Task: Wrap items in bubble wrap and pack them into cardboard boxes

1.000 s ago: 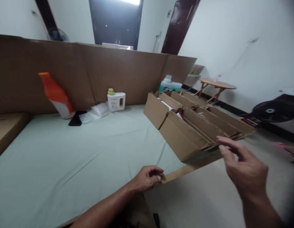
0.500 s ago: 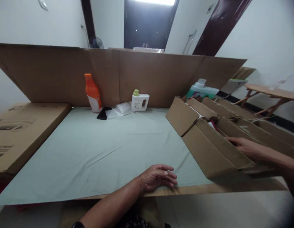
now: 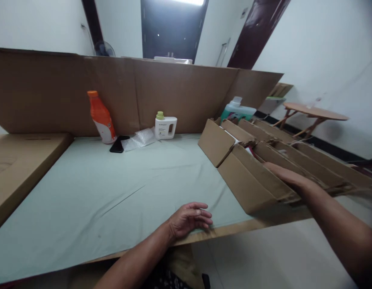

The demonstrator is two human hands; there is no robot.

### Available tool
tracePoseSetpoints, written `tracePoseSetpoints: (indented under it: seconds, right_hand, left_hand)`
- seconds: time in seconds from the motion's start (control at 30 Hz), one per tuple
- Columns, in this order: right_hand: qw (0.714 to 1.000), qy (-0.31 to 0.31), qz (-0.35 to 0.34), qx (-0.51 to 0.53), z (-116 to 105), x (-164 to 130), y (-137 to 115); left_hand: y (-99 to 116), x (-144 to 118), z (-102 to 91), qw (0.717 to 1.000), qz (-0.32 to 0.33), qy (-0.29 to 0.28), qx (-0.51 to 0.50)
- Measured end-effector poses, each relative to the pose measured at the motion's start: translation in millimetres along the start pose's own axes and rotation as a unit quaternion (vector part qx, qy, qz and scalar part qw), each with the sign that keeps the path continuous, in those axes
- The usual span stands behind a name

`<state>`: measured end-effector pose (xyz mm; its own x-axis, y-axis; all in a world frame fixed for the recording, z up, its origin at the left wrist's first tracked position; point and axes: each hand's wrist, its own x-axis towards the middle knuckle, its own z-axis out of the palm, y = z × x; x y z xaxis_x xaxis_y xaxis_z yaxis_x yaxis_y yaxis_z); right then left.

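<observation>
Cardboard boxes [image 3: 252, 176] lie in a row at three o'clock on the green-covered table [image 3: 113, 188]; the right hand [image 3: 283, 173] lies flat, fingers together, on the nearest one. The left hand [image 3: 188, 218] rests loosely curled at the table edge, holding nothing. Gripping the flap firmly would likely keep the row steady. What is inside the boxes is mostly hidden.

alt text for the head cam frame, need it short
A person's right hand reaches into a row of open cardboard boxes at the right of a green-covered table, while the left hand rests loosely curled at the table's near edge. An orange bottle, a black phone and a white jug stand by the cardboard backboard.
</observation>
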<state>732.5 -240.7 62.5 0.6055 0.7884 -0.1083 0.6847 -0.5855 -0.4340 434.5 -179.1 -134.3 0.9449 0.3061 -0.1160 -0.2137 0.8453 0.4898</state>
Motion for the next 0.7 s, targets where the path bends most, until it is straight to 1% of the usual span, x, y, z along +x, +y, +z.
tracePoseSetpoints:
  seconds: [0.07,0.1,0.17,0.23,0.3,0.37,0.4,0.43,0.47,0.5,0.53,0.57,0.6,0.63,0.67,0.7]
  right_hand:
    - [1.0,-0.022,-0.004,0.002,-4.6,1.8,3.9]
    - [1.0,-0.022,-0.002,0.0,-8.0,3.0,6.6]
    - [1.0,0.018,0.011,-0.009,-16.4,4.0,12.7]
    - [0.994,0.097,0.038,-0.029,-24.8,-0.9,18.2]
    - [0.976,0.207,0.051,-0.036,-27.9,-15.8,18.4]
    - [0.951,0.31,0.005,0.006,-20.3,-41.5,8.9]
    - [0.939,0.34,-0.034,0.037,-11.7,-57.3,0.1]
    - [0.93,0.351,-0.084,0.071,-0.5,-73.9,-10.6]
    - [0.932,0.33,-0.122,0.083,12.1,-90.0,-22.3]
    - [0.94,0.291,-0.159,0.085,24.6,-104.4,-33.8]
    - [0.945,0.233,-0.213,0.082,35.0,-115.6,-43.5]
    - [0.946,0.178,-0.258,0.08,41.4,-122.4,-50.0]
    - [0.944,0.142,-0.287,0.081,42.4,-124.0,-52.2]
    - [0.943,0.135,-0.293,0.084,37.2,-119.9,-49.3]
    - [0.944,0.162,-0.272,0.09,25.9,-110.1,-41.3]
    - [0.947,0.206,-0.23,0.092,9.7,-95.2,-28.5]
  left_hand:
    - [0.8,-1.6,1.2,1.0,-0.003,-0.003,0.001]
    - [1.2,-2.3,1.6,1.0,-0.005,-0.004,0.002]
    - [2.0,-3.4,2.1,1.0,-0.01,-0.009,0.003]
    - [2.1,-4.3,2.0,1.0,-0.013,-0.01,0.004]
    - [1.5,-5.1,2.0,1.0,-0.013,-0.005,0.006]
    - [0.1,-6.2,3.5,1.0,-0.008,0.004,0.017]
    - [-0.7,-7.0,5.4,1.0,0.0,0.009,0.026]
    - [-1.5,-8.0,7.9,0.999,0.012,0.013,0.032]
    - [-2.2,-9.1,11.2,0.999,0.025,0.013,0.033]
    - [-2.4,-10.3,14.8,0.999,0.039,0.013,0.027]
    - [-2.2,-11.6,18.4,0.998,0.052,0.013,0.014]
    - [-1.4,-12.9,21.6,0.998,0.06,0.021,0.001]
    - [0.1,-14.3,24.0,0.997,0.063,0.04,-0.007]
    - [2.2,-15.8,25.2,0.996,0.064,0.069,-0.005]
    - [4.8,-17.5,25.1,0.992,0.062,0.105,0.005]
    - [7.8,-19.4,23.8,0.988,0.059,0.141,0.021]
